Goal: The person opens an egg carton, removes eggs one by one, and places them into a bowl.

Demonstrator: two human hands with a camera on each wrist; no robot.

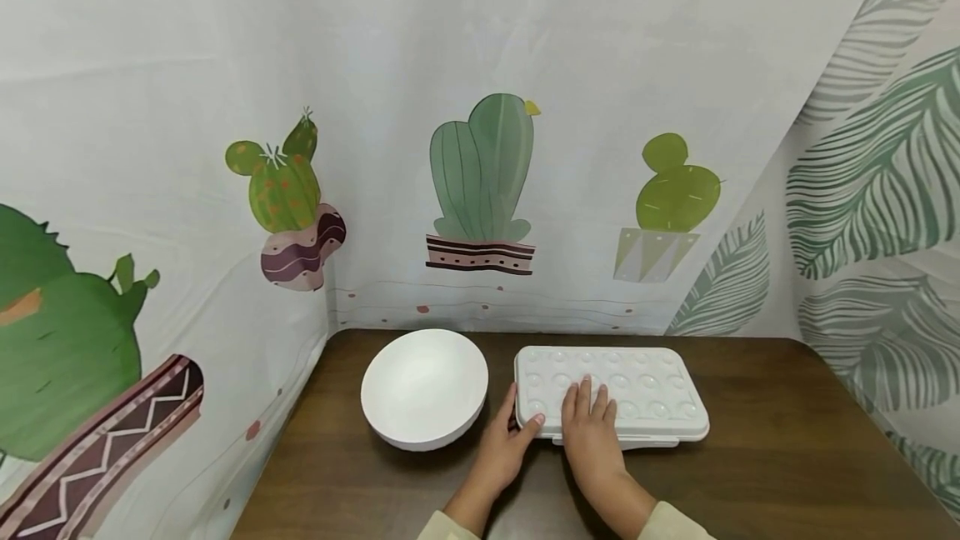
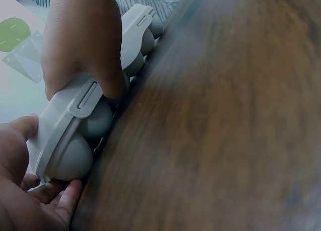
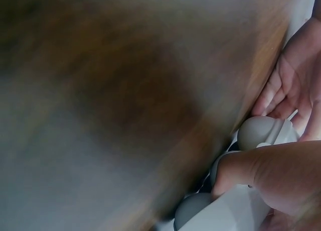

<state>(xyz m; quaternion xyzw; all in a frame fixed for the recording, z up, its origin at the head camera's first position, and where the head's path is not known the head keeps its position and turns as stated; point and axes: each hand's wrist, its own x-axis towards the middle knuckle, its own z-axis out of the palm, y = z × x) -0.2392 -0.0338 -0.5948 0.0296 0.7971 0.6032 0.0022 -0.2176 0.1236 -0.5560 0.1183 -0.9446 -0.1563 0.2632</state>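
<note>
A white egg box (image 1: 637, 394) with a dimpled lid lies closed on the dark wooden table (image 1: 787, 457), near the middle and just right of a white bowl (image 1: 423, 386); box and bowl sit close but apart. The right hand (image 1: 592, 432) rests flat on the lid near its front left part, fingers straight and spread a little, while its thumb hooks down over the front edge beside a latch (image 2: 88, 95), as the left wrist view shows. The left hand (image 1: 510, 444) cups the box's front left corner, thumb against the left end and fingers curled under the rounded egg cups (image 2: 67, 158).

What the box contains is hidden by the closed lid. The right wrist view is mostly blur: only a thumb, a few grey cup bottoms (image 3: 256, 133) and the other hand's fingers (image 3: 281, 93) can be made out at its right edge. Both forearms are cut off at the bottom of the head view, with pale sleeve cuffs (image 1: 675, 523) just showing.

The table has a rounded far right corner. Around it hang printed fabric sheets: potted cacti (image 1: 480, 182) on white at the back and left, green leaves (image 1: 877, 190) on the right.
</note>
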